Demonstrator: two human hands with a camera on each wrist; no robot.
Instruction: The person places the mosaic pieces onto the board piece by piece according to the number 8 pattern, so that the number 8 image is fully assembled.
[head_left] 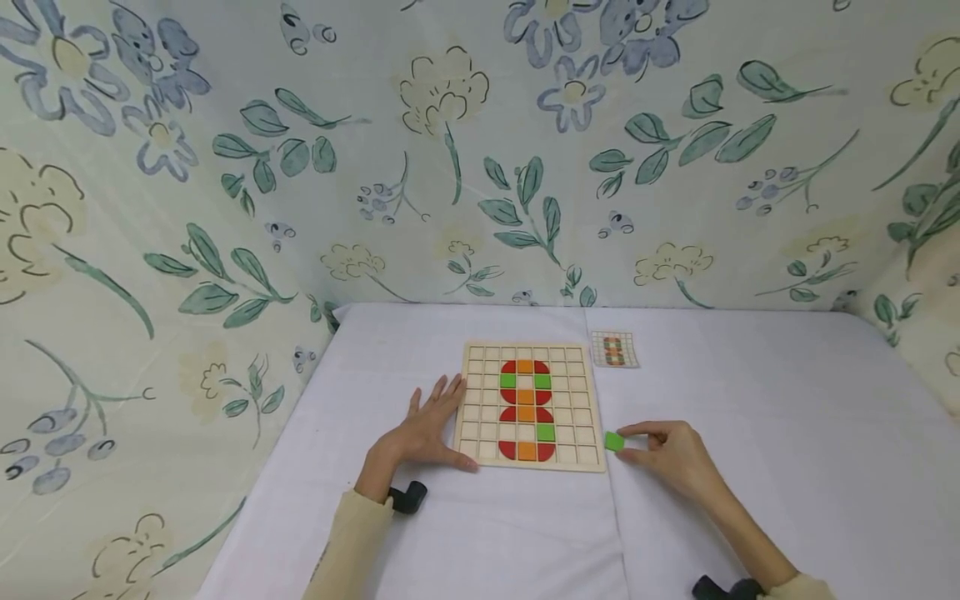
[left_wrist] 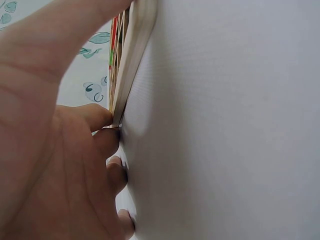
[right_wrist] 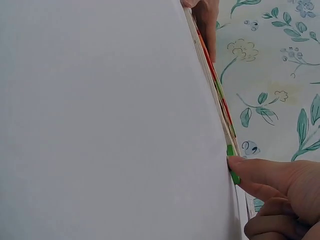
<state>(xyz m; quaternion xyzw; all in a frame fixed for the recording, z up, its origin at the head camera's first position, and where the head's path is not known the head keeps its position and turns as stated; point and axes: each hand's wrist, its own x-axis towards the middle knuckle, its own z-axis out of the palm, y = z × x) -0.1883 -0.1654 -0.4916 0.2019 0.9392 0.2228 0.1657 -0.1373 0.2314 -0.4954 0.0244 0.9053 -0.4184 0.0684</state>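
A square wooden grid board (head_left: 480, 419) lies on the table, with red rounded, orange square and green square tiles forming an 8-like figure. My left hand (head_left: 426, 427) has its fingers spread against the board's left edge, the thumb at its lower edge. In the left wrist view, fingertips touch the board's side (left_wrist: 131, 65). Between thumb and fingers, my right hand (head_left: 677, 458) pinches a green square tile (head_left: 614, 441) just right of the board. The right wrist view shows this green tile (right_wrist: 233, 172) partly covered by the thumb.
A small pattern card (head_left: 615, 349) with a similar figure on a grid lies beyond the board's upper right corner. White cloth (head_left: 525, 533) covers the table, with a crease running along the board's right side. Flowered fabric (head_left: 465, 225) stands behind and at the sides.
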